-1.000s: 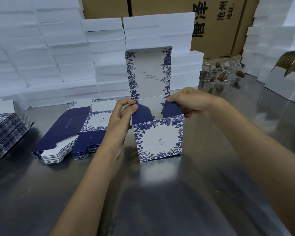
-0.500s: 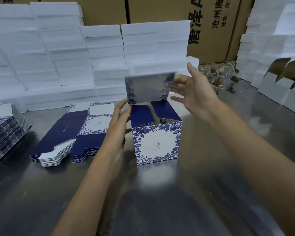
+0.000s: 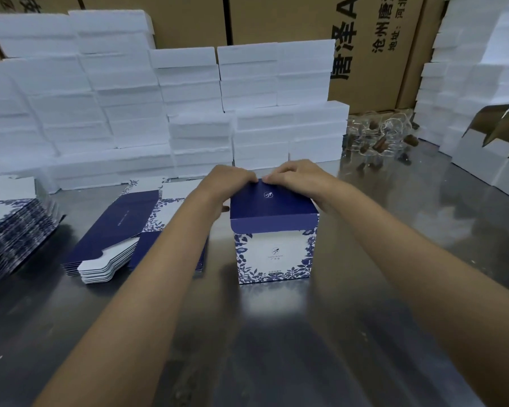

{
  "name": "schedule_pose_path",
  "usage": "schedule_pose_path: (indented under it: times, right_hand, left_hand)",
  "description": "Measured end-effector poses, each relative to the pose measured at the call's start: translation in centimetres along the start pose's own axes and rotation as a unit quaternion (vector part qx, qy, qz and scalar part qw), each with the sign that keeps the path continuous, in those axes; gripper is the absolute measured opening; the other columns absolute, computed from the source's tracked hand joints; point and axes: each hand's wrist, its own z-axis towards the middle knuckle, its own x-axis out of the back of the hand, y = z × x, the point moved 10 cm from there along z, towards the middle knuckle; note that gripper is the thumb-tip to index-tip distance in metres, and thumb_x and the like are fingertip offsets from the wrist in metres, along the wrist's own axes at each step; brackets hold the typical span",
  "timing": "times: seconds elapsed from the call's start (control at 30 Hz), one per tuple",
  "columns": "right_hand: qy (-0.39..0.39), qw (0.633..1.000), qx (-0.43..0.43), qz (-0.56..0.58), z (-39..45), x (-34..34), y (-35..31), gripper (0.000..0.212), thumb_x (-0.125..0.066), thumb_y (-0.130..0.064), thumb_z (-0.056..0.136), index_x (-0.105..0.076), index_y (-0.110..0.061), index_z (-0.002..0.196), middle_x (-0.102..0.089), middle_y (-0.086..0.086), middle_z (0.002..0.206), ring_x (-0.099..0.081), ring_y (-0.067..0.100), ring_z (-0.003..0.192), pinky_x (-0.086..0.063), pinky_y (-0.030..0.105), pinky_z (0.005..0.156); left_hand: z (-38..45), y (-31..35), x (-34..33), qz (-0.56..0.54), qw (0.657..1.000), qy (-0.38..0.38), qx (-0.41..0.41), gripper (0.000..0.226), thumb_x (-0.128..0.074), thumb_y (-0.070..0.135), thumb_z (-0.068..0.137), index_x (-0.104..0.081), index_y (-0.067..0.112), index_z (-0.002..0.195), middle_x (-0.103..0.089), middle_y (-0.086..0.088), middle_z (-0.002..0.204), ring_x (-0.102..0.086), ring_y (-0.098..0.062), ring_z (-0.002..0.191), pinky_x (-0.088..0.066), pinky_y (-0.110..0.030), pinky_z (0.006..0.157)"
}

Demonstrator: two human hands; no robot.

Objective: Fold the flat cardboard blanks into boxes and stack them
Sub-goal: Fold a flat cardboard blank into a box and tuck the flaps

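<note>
I have the blue-and-white floral box [image 3: 274, 251] standing upright on the steel desk [image 3: 276, 348], straight ahead of me, with its navy lid [image 3: 272, 202] folded down over the top. My left hand [image 3: 228, 183] and right hand [image 3: 299, 177] sit side by side at the lid's far edge, fingers curled down and pressing on the card there; how the fingertips lie behind that edge I cannot tell. The lid's tuck flap [image 3: 274, 223] hangs outside the front wall, not yet tucked in.

As I judge it, the step in hand is closing the lid. To do it well I would keep the far crease held flat, then bring the thumbs forward and feed the flap inside the front wall evenly from both corners, so that it slides in without buckling or skewing the box. The walls should stay square while I press; the card looks light and would dent under a hard push.

Counting: one folded box in hand. To my left lie two heaps of flat blanks, the near stack [image 3: 115, 239] just beside my left forearm and a second stack [image 3: 15, 230] at the desk's left edge; the sheets in each are too many to count. Behind stand white foam blocks [image 3: 188, 113] in many piles, and brown cartons [image 3: 373, 48] behind them.
</note>
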Motion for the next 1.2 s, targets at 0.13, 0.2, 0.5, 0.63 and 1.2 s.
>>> schedule_pose_path:
  times: [0.13, 0.2, 0.5, 0.63, 1.2]
  right_hand:
    - [0.006, 0.996, -0.025, 0.09, -0.1, -0.5, 1.2, 0.014, -0.078, -0.029, 0.086, -0.077, -0.015, 0.088, -0.077, -0.003, 0.079, -0.069, 0.004, 0.056, -0.049, 0.016, 0.047]
    - [0.008, 0.993, -0.021, 0.114, -0.1, -0.6, 1.2, 0.01, -0.078, -0.026, 0.086, -0.075, -0.016, 0.085, -0.075, -0.007, 0.07, -0.068, 0.004, 0.053, -0.047, 0.015, 0.045]
    - [0.011, 0.989, -0.072, 0.128, -0.6, -0.7, 1.7, 0.019, -0.075, -0.028, 0.087, -0.074, -0.013, 0.099, -0.078, -0.001, 0.082, -0.07, 0.01, 0.058, -0.051, 0.02, 0.051]
    - [0.044, 0.98, -0.081, 0.175, -0.9, -0.2, 2.3, 0.016, -0.073, -0.023, 0.091, -0.066, -0.01, 0.089, -0.072, 0.001, 0.066, -0.064, 0.009, 0.043, -0.044, 0.016, 0.038]
    - [0.195, 0.903, 0.183, -0.337, -3.4, 2.8, -5.3, 0.028, -0.058, -0.034, 0.099, -0.067, -0.011, 0.087, -0.071, 0.001, 0.091, -0.06, 0.027, 0.095, -0.043, 0.038, 0.087]
  left_hand:
    - [-0.1, -0.7, -0.4, -0.022, 1.0, 0.017, -0.009, 0.02, -0.066, 0.027, 0.091, -0.071, 0.011, 0.1, -0.064, 0.004, 0.073, -0.058, -0.005, 0.046, -0.036, -0.01, 0.034]
    - [0.0, -0.9, -0.5, -0.042, 0.999, 0.018, -0.016, 0.024, -0.064, 0.023, 0.093, -0.072, 0.008, 0.109, -0.065, 0.005, 0.078, -0.058, -0.002, 0.047, -0.037, -0.01, 0.035]
    - [-0.2, -2.7, -0.9, -0.106, 0.993, -0.013, 0.051, 0.027, -0.064, 0.032, 0.094, -0.07, 0.014, 0.113, -0.074, -0.006, 0.11, -0.07, -0.021, 0.091, -0.056, -0.032, 0.077]
    - [-0.2, -3.3, -0.7, -0.172, 0.984, 0.017, 0.044, 0.027, -0.066, 0.029, 0.095, -0.066, 0.008, 0.112, -0.072, -0.008, 0.104, -0.067, -0.023, 0.083, -0.053, -0.029, 0.066]
    - [-1.1, 1.6, 2.8, 0.151, 0.972, 0.145, -0.111, 0.018, -0.065, 0.032, 0.095, -0.061, 0.014, 0.096, -0.063, -0.003, 0.103, -0.058, -0.024, 0.097, -0.049, -0.031, 0.083]
